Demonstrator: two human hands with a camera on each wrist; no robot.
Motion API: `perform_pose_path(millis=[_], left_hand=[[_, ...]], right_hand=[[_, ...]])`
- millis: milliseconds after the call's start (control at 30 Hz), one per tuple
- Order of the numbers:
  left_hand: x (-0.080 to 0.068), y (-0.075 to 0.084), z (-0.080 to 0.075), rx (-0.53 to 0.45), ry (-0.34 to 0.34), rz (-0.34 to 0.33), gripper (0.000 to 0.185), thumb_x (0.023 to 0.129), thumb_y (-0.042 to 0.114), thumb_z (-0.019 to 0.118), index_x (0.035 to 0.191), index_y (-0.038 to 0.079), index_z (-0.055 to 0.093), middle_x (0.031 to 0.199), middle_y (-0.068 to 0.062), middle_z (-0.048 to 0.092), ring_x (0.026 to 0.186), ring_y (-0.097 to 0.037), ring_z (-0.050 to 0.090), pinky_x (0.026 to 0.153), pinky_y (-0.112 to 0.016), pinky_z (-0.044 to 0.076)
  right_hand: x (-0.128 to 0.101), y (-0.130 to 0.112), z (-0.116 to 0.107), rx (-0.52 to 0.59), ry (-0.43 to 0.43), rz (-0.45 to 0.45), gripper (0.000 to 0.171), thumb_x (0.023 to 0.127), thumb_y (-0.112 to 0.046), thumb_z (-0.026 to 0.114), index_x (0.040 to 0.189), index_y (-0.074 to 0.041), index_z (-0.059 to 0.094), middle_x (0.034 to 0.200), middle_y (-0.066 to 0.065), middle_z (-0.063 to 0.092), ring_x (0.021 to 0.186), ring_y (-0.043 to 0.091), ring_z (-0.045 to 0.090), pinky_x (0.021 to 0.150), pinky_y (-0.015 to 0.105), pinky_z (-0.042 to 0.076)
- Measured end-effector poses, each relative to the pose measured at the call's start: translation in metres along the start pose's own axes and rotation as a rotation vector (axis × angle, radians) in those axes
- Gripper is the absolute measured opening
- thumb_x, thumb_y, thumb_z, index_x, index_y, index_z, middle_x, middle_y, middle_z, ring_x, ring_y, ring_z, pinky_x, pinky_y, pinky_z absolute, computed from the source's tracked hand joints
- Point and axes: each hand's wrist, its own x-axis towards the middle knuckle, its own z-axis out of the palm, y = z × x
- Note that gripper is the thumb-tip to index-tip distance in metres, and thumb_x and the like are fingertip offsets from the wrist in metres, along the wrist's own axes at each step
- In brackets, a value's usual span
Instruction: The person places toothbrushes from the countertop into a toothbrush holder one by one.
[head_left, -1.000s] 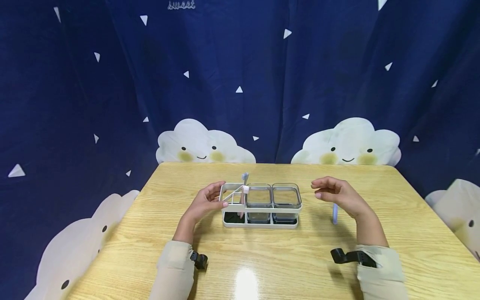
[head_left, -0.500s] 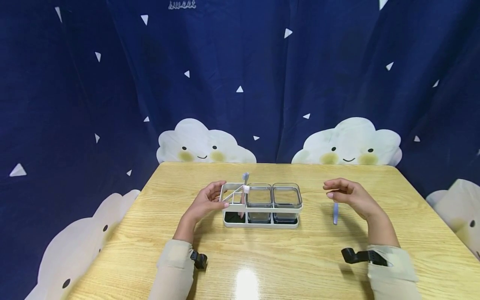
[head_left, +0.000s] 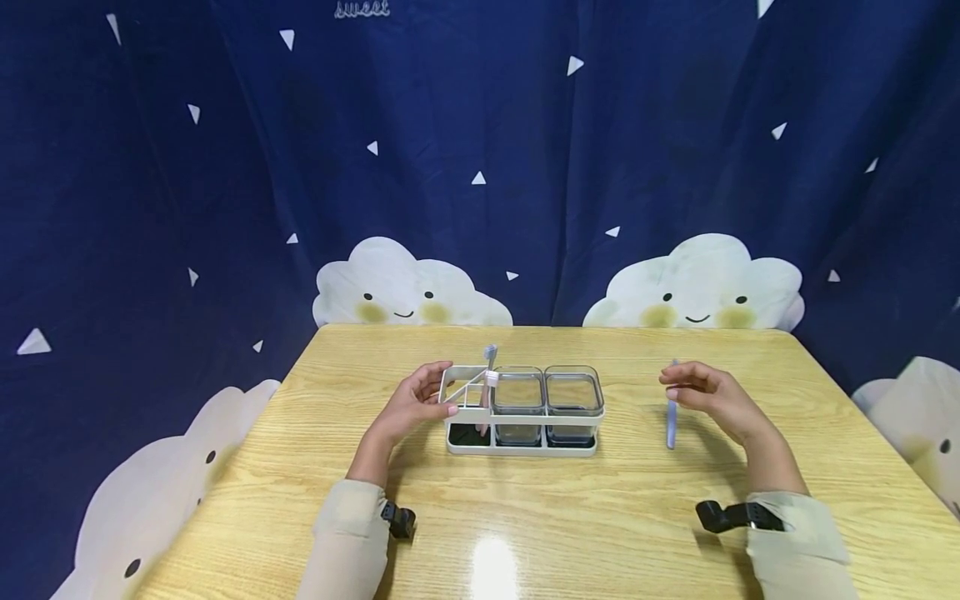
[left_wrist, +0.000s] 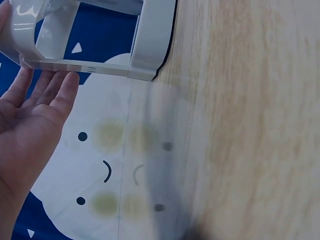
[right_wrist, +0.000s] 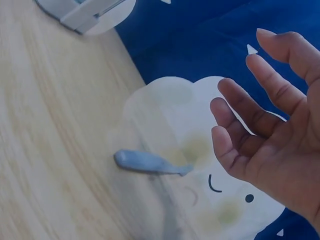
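A white rack stands mid-table with two clear square cups in it. A toothbrush stands upright in its left compartment. My left hand rests with straight fingers against the rack's left end; the left wrist view shows the open palm beside the rack frame. A blue toothbrush lies flat on the table to the right of the rack. My right hand hovers just above it, fingers loosely curved and holding nothing. The right wrist view shows that hand above the blue toothbrush.
The wooden table stands against a dark blue curtain printed with clouds. Black camera mounts sit on my left wrist and my right wrist. The table's far edge runs just behind the rack.
My right hand has moved rightward, away from the rack's right end, and now hangs over the blue toothbrush. My left hand and the rack have stayed put.
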Motion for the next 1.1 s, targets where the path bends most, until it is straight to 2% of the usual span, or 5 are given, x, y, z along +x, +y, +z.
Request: perform_pose_path(millis=[367,500,767,867,1100], left_hand=[[0.0,0.0,0.001,-0.013,0.012,0.0,0.069,0.077,-0.012,0.066,0.138,-0.008,0.033,0.13,-0.027,0.044,0.119,-0.035,0.043,0.102,-0.046,0.031],[0.0,-0.001,0.001,-0.029,0.011,0.005,0.069,0.077,-0.012,0.066,0.138,-0.009,0.033,0.131,-0.029,0.042,0.121,-0.041,0.039,0.103,-0.046,0.03],[0.001,-0.005,0.0,-0.043,0.007,0.02,0.07,0.076,-0.012,0.066,0.138,-0.009,0.032,0.131,-0.031,0.041,0.124,-0.048,0.033,0.103,-0.048,0.029],[0.001,-0.005,0.0,-0.039,0.009,0.023,0.07,0.076,-0.012,0.066,0.138,-0.009,0.032,0.131,-0.031,0.04,0.124,-0.047,0.034,0.103,-0.047,0.029],[0.002,-0.008,-0.001,-0.053,0.004,0.017,0.071,0.076,-0.012,0.067,0.137,-0.008,0.033,0.132,-0.032,0.039,0.123,-0.047,0.034,0.103,-0.048,0.028]], right_hand=[[-0.004,0.011,-0.006,-0.035,0.071,0.041,0.033,0.09,-0.009,0.061,0.115,0.009,0.05,0.11,0.001,0.06,0.096,0.006,0.056,0.076,0.022,0.05],[-0.003,0.017,-0.009,-0.053,0.103,0.051,0.034,0.091,-0.009,0.06,0.117,0.009,0.049,0.108,0.001,0.059,0.093,0.004,0.056,0.074,0.025,0.051],[0.0,0.031,-0.015,-0.056,0.164,0.145,0.037,0.09,-0.013,0.062,0.121,0.003,0.05,0.106,-0.004,0.06,0.09,0.006,0.058,0.072,0.031,0.053],[-0.001,0.037,-0.017,-0.028,0.187,0.166,0.034,0.09,-0.011,0.061,0.121,0.0,0.052,0.106,-0.004,0.06,0.089,0.009,0.058,0.069,0.03,0.053],[0.0,0.054,-0.019,0.144,0.224,0.186,0.028,0.088,-0.007,0.065,0.114,-0.01,0.057,0.105,0.0,0.06,0.087,0.013,0.062,0.067,0.026,0.052]])
